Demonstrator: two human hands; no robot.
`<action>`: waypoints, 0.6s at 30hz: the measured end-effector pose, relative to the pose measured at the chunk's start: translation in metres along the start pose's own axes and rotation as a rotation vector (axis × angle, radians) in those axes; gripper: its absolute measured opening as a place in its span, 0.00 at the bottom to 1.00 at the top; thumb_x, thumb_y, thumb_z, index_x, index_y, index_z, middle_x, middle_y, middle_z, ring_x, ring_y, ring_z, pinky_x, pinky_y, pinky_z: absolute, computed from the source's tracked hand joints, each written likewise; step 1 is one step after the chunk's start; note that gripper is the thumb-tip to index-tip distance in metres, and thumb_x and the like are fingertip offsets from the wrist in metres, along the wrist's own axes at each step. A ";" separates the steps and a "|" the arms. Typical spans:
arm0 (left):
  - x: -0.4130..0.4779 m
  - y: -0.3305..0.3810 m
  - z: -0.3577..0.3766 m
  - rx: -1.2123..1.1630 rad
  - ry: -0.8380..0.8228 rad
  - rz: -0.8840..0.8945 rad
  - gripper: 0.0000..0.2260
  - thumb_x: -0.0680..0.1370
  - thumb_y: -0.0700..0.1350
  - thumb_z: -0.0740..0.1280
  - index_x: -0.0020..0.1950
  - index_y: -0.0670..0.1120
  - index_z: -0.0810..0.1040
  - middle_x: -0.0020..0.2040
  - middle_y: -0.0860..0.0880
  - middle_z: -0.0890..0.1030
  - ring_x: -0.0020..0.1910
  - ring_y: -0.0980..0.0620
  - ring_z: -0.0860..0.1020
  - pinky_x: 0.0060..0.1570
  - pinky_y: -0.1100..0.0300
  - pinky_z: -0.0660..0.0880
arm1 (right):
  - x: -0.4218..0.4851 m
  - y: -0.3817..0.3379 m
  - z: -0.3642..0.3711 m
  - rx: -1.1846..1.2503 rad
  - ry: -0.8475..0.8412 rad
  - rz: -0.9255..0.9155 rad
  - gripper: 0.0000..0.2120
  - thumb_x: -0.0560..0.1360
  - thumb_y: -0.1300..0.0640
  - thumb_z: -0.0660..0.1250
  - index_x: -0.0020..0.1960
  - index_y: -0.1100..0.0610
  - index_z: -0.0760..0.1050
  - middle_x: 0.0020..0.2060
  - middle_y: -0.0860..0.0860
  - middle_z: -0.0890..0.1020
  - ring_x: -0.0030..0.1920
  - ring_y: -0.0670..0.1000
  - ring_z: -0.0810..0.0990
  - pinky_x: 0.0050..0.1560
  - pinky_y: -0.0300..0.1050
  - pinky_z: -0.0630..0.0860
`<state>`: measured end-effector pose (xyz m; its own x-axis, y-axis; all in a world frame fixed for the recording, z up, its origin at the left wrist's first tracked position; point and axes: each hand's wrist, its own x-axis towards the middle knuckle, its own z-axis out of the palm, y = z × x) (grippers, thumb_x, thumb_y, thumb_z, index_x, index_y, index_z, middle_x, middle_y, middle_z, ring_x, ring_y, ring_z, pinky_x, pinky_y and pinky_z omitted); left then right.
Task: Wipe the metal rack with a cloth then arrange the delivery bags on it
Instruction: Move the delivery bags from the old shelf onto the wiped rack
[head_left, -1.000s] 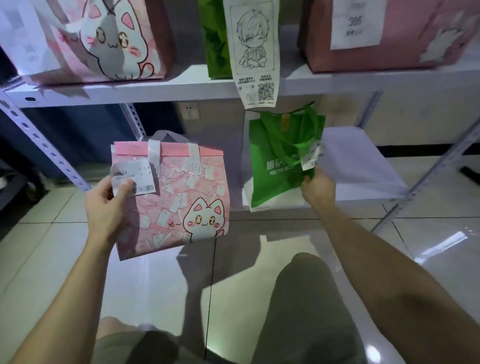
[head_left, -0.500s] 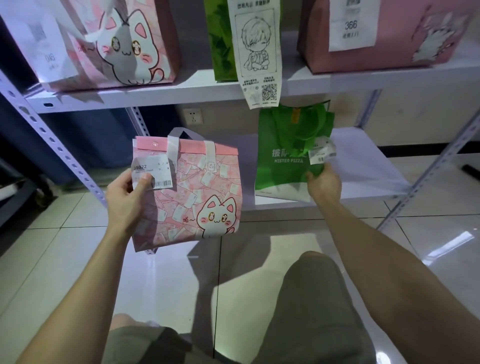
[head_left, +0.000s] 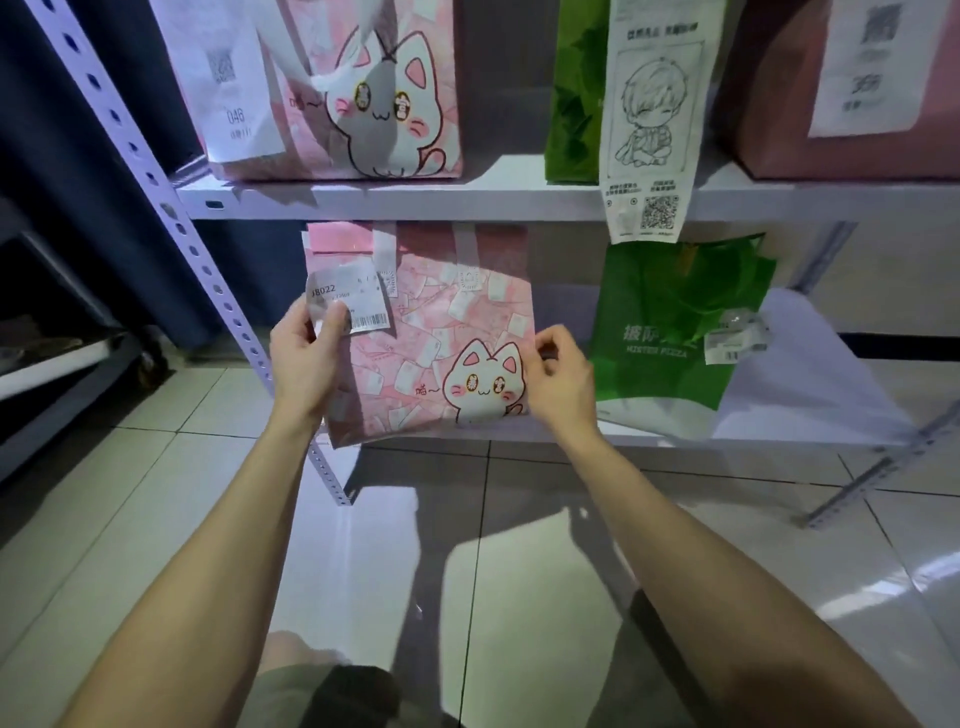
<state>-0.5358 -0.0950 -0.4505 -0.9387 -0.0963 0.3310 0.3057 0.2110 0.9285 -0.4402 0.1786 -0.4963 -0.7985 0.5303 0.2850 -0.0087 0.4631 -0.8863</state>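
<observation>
A pink delivery bag (head_left: 436, 332) with a cartoon cat and a barcode label stands at the left end of the lower shelf (head_left: 810, 395) of the white metal rack. My left hand (head_left: 304, 358) grips its left edge with the thumb on the label. My right hand (head_left: 558, 379) pinches its right edge. A green pizza bag (head_left: 670, 332) with a small receipt stands free on the same shelf, to the right.
The upper shelf (head_left: 415, 200) carries a larger pink cat bag (head_left: 363, 88), a green bag (head_left: 574, 93) with a long hanging receipt (head_left: 657, 119), and a dark pink bag (head_left: 852, 88). A perforated rack post (head_left: 208, 270) slants at left. Glossy tiled floor lies below.
My right hand let go of the green bag and moved left onto the pink bag. My left hand carried the pink bag up and right onto the lower shelf.
</observation>
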 end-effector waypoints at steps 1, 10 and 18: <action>0.007 -0.005 0.006 0.037 -0.001 -0.003 0.10 0.82 0.55 0.68 0.45 0.52 0.77 0.45 0.59 0.84 0.45 0.59 0.82 0.43 0.56 0.81 | 0.007 0.000 0.002 -0.013 0.040 -0.032 0.08 0.84 0.51 0.67 0.49 0.53 0.73 0.41 0.46 0.83 0.43 0.50 0.83 0.41 0.49 0.78; -0.011 -0.120 0.039 0.267 -0.306 -0.295 0.23 0.82 0.48 0.68 0.76 0.51 0.65 0.65 0.51 0.80 0.62 0.43 0.82 0.63 0.39 0.81 | -0.009 0.084 0.033 -0.207 -0.278 0.133 0.28 0.82 0.49 0.70 0.78 0.45 0.62 0.61 0.47 0.86 0.56 0.52 0.86 0.58 0.52 0.82; 0.021 -0.138 0.038 0.595 -0.389 -0.286 0.31 0.79 0.40 0.73 0.76 0.48 0.59 0.68 0.40 0.79 0.62 0.37 0.81 0.62 0.40 0.80 | 0.010 0.068 0.065 -0.253 -0.313 0.103 0.33 0.79 0.54 0.74 0.76 0.43 0.58 0.64 0.52 0.82 0.62 0.58 0.82 0.61 0.56 0.80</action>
<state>-0.6042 -0.0890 -0.5781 -0.9905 0.1005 -0.0944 0.0086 0.7282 0.6853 -0.4884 0.1689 -0.5773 -0.9322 0.3597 0.0400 0.1980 0.5995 -0.7755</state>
